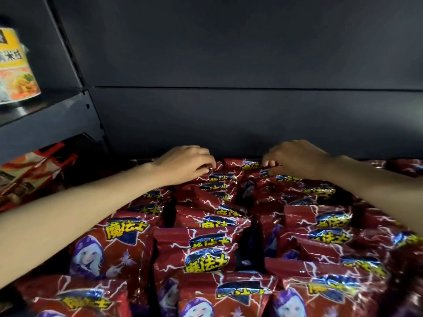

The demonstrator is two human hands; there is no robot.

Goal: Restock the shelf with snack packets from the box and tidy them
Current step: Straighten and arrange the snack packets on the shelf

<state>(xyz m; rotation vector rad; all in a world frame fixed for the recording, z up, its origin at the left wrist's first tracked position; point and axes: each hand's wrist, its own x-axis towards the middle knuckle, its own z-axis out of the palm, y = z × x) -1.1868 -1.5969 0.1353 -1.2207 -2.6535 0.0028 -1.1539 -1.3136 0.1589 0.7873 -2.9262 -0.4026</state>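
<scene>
Several red snack packets (206, 245) with yellow lettering and a purple-hooded cartoon figure fill the shelf in rows from front to back. Both my arms reach over them to the back row. My left hand (185, 163) lies palm down with its fingertips curled onto the top edge of a back-row packet (218, 177). My right hand (295, 159) pinches the top edge of the rearmost packet (249, 164) between thumb and fingers. The box is not in view.
The dark back panel (229, 115) of the shelf rises right behind the hands. At the left, a shelf upright (75, 65) separates a neighbouring bay holding a yellow noodle cup (16, 65) above and orange-red packets (29, 172) below.
</scene>
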